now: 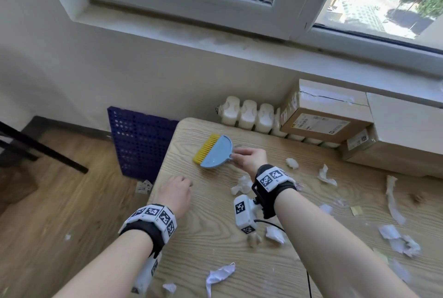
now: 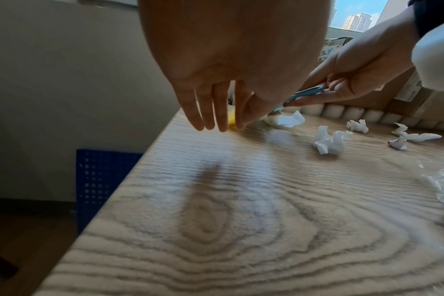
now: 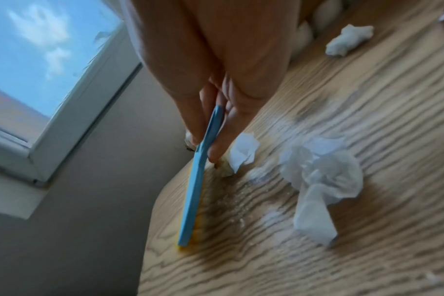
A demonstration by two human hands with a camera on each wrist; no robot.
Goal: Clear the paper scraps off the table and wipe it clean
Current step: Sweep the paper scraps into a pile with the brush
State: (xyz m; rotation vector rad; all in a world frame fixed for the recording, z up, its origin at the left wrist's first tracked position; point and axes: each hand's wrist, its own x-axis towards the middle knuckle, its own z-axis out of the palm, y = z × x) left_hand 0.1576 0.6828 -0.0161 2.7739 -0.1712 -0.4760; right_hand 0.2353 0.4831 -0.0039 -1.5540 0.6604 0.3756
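Two hands over table (image 1: 215, 237): right hand (image 1: 249, 157) grips blue hand brush (image 1: 213, 151) (yellow bristles) by its handle. Left hand (image 1: 176, 192) hovers, fingers straight, holding nothing. Paper scraps (image 1: 393, 237) scattered across the tabletop.

Both bare forearms reach forward, each wrist banded. The right hand (image 1: 249, 157) pinches a thin blue handle (image 2: 307, 93) between thumb and fingers. The left hand (image 1: 176, 191) hovers palm down, fingers (image 2: 210, 109) straight and together.

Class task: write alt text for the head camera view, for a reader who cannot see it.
A person's right hand grips the handle of a blue hand brush with yellow bristles on a wooden table strewn with paper scraps. The left hand hovers open near the table's left edge, below a window.
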